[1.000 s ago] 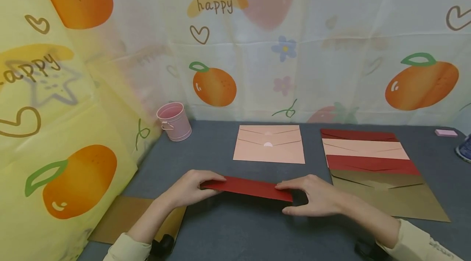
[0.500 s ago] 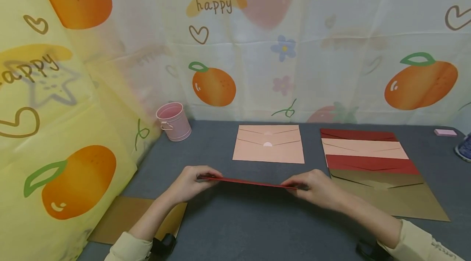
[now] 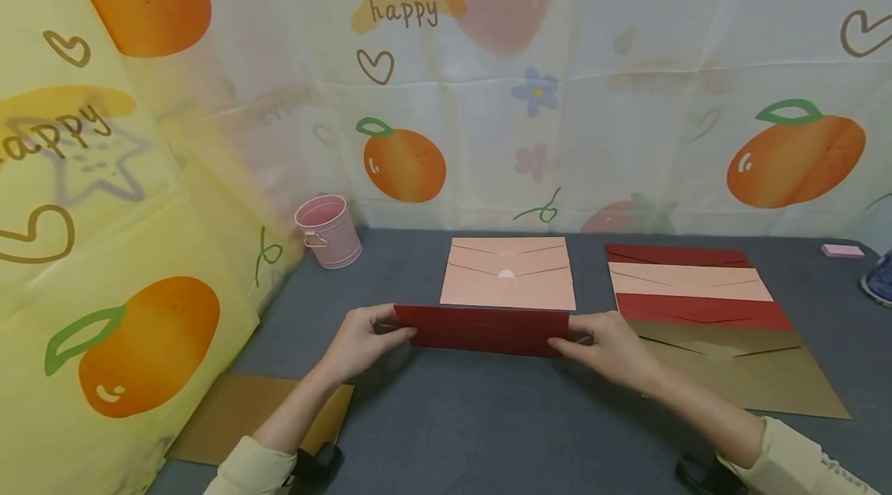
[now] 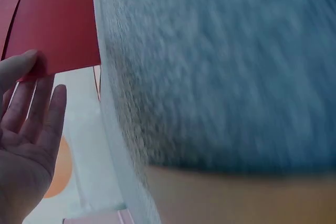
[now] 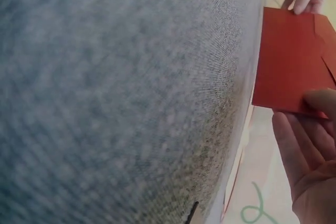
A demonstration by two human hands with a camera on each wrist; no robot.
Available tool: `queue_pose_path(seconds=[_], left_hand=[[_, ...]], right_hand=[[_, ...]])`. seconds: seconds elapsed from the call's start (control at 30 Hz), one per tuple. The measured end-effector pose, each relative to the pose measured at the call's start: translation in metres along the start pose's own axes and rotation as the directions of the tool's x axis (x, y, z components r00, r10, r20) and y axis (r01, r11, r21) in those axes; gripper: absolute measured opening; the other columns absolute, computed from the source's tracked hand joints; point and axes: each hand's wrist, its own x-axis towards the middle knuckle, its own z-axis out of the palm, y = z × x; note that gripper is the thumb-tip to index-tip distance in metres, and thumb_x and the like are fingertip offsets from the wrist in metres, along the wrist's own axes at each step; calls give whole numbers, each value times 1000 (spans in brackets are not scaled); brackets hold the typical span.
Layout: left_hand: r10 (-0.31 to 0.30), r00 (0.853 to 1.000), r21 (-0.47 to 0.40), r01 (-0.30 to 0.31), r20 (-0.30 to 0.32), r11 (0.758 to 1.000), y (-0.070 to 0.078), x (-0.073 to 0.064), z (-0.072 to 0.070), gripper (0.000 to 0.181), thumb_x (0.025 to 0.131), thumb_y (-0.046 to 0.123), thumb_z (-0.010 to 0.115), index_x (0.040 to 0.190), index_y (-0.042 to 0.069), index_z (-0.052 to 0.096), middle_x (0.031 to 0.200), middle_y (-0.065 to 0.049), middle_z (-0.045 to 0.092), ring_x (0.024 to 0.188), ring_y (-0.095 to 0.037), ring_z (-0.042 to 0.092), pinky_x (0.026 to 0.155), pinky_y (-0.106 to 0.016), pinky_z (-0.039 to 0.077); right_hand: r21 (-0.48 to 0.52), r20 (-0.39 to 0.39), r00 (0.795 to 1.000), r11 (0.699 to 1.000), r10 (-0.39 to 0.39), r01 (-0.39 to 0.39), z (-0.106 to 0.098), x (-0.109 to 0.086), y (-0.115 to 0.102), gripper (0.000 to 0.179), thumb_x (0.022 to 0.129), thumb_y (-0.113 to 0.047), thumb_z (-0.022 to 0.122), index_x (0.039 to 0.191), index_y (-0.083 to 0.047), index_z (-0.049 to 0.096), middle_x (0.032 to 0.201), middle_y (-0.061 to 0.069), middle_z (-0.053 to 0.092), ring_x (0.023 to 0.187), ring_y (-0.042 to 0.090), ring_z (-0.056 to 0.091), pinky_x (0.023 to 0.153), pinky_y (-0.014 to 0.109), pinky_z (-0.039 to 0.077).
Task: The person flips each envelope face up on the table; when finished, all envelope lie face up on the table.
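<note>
A red envelope point(image 3: 484, 331) is held up at a tilt above the dark table, its broad face toward me. My left hand point(image 3: 362, 342) pinches its left end, and my right hand point(image 3: 609, 349) pinches the right end. In the left wrist view, the thumb presses one face of the envelope point(image 4: 58, 22) while the fingers lie behind. The right wrist view shows the same thumb-and-finger hold, plus a flap line across the envelope point(image 5: 289, 59). Just beyond it lie overlapping pink envelopes point(image 3: 506, 290), whose near edge almost meets its top edge in the head view.
At right, red, pink and olive-brown envelopes overlap in a column, the olive-brown envelope point(image 3: 753, 383) nearest. A brown envelope point(image 3: 230, 406) lies under my left forearm. A pink bucket point(image 3: 329, 235) stands back left. A small pink block point(image 3: 842, 251) and a blue object point(image 3: 879, 280) are far right.
The red envelope has turned from nearly flat, through edge-on, to tilted up with its other face showing. Both hands rolled with it and moved slightly away from me.
</note>
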Motion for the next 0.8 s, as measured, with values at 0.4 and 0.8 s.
queue_pose_path(seconds=[0.4, 0.8], left_hand=[[-258, 952, -128, 239, -166, 963, 8, 23, 21, 34, 81, 11, 80, 112, 4, 70, 96, -7, 72, 88, -18, 68, 79, -28, 52], [-363, 898, -135, 340, -246, 931, 1, 42, 38, 41, 81, 7, 79, 120, 7, 67, 96, -7, 67, 88, -20, 66, 72, -27, 51]], right_hand=[[148, 11, 923, 912, 385, -382, -13, 5, 8, 25, 85, -24, 78, 94, -6, 64, 86, 3, 70, 74, 12, 70, 66, 28, 54], [200, 33, 882, 861, 471, -467, -19, 14, 21, 39, 86, -23, 76, 110, 5, 62, 89, 9, 64, 75, 19, 69, 70, 31, 56]])
